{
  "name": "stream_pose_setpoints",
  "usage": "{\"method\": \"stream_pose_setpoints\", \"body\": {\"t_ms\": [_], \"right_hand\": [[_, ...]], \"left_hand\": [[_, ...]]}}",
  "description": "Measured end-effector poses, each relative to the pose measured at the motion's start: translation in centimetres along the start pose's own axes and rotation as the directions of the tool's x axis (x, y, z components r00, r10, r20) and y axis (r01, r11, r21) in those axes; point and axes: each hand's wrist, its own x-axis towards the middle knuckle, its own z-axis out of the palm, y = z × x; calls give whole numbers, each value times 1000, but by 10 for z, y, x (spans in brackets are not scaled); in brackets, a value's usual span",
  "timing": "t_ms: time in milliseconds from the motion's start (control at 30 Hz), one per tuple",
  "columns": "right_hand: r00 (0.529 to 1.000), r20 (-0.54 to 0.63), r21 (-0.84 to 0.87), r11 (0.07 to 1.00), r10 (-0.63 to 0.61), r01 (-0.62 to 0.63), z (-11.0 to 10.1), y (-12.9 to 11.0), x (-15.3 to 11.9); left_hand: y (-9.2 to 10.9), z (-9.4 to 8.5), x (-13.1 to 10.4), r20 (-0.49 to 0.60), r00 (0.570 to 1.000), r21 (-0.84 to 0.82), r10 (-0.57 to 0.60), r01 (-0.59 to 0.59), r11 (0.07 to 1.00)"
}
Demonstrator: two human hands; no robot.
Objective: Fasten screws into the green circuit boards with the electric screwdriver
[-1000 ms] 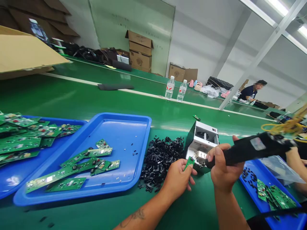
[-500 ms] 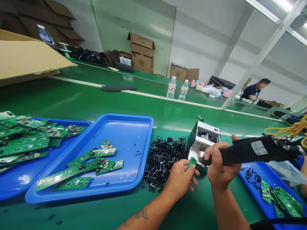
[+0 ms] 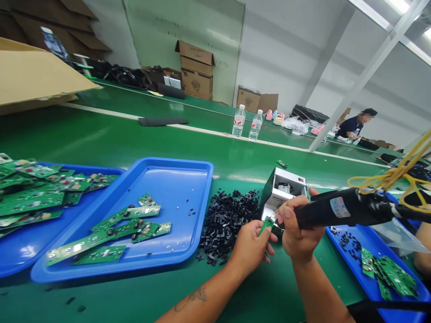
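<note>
The left hand (image 3: 251, 244) pinches a small green circuit board (image 3: 266, 224) between its fingers, right beside the right hand (image 3: 296, 229), whose fingers are wrapped tight around a long black electric screwdriver (image 3: 340, 210), its tip at the board.

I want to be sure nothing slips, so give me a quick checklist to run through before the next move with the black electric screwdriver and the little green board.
1. Left hand pinches the small green circuit board: ok.
2. Right hand is wrapped round the black electric screwdriver: ok.
3. Screwdriver tip meets the board squarely: cannot tell, the fingers hide the tip.
4. Grey and white box-shaped screw feeder stands right behind the hands, within reach: ok.
5. Heap of small black plastic parts lies close beside the left hand on the green belt, apart from the board: ok.
6. Yellow cord at the tool's rear hangs away from both hands: ok.
</note>
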Motion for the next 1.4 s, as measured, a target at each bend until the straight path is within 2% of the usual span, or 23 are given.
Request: {"method": "stream_pose_setpoints", "body": {"t_ms": [100,200,367,467,533,733,1000,1067,1167,1267,1400], "right_hand": [[996,-75,52,997,-56,60,-5,-3,7],[985,-144,26,995,-96,101,-12,1,9],[997,-79,-12,1000,21,-22,-18,8,6],[990,-56,7,992,126,-125,-19,1,7],[988,-48,23,989,149,-148,-20,-6,9],[987,-159,54,999,6,3,-20,-13,16],[971,-239,47,999,13,-1,-27,-4,2],[965,-249,79,995,82,-64,-36,2,-3],[945,-202,90,966,255,-242,-59,15,-6],[921,-173,-72,928,350,-366,-88,28,-6],[924,-161,-292,877,348,-381,-124,45,-13]], "left_hand": [[-1,0,1,-5,1000,23,-12,13,1000],[-1,-1,2,2,1000,34,-14,14,999],[-1,-1,2,11,1000,15,-15,15,1000],[0,-1,2,13,1000,9,-23,22,1000],[0,-1,2,17,999,12,-28,28,1000],[1,-2,1,18,1000,45,-20,20,999],[-7,-5,0,-9,1000,118,0,1,993],[-6,-6,-1,-10,1000,129,0,1,992],[-3,-9,-2,-2,1000,162,6,-6,987],[-3,-11,-2,8,999,223,39,-40,974],[-7,-14,-2,30,998,246,46,-52,968]]}}
